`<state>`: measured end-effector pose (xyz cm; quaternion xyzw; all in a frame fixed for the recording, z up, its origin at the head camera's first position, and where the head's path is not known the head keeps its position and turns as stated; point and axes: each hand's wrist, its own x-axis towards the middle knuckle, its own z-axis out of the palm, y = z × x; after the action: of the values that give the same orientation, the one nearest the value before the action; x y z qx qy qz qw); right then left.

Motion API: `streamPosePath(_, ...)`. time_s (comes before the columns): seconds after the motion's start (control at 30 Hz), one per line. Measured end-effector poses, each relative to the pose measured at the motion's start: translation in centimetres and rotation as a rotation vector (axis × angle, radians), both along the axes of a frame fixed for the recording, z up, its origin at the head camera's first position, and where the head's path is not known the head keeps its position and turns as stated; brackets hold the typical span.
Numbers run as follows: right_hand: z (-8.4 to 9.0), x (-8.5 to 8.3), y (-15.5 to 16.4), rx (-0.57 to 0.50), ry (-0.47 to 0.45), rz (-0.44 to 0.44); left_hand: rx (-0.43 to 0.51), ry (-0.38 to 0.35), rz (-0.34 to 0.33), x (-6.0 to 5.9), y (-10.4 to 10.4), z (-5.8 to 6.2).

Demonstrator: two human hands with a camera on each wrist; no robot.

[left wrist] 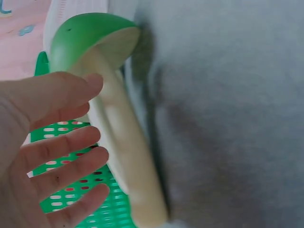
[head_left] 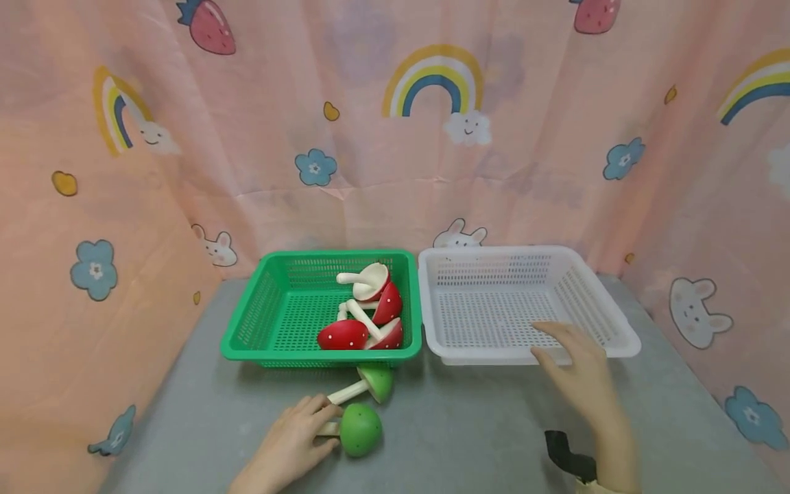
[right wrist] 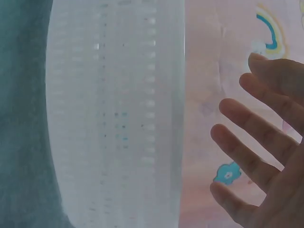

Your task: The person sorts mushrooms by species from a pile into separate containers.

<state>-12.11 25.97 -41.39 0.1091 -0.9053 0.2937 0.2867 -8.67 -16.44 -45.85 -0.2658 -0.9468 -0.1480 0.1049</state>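
Inside green basket (head_left: 259, 312) — red mushrooms (head_left: 364, 317)

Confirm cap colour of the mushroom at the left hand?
Green cap, cream stem; clearest in the head view, by the left hand.

The head view looks down over the grey table (head_left: 469, 425); both wrist views sit close above it.
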Motion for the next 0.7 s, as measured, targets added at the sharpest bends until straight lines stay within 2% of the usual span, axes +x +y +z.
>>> streamPosePath(0.33,-1.1,0.1,1.8,0.070,-0.038,-0.100,0.013,0.053,-0.029,-0.1,-0.1,-1.3)
streamPosePath(0.57,-1.6,0.4,3.2,0.144,-0.189,-0.265,0.023,0.105,-0.058,-0.3,-0.2,-1.7)
streamPosePath(0.7,-1.6,0.4,3.7,0.141,-0.206,-0.289,0.015,0.137,-0.061,-0.5,-0.1,-1.9)
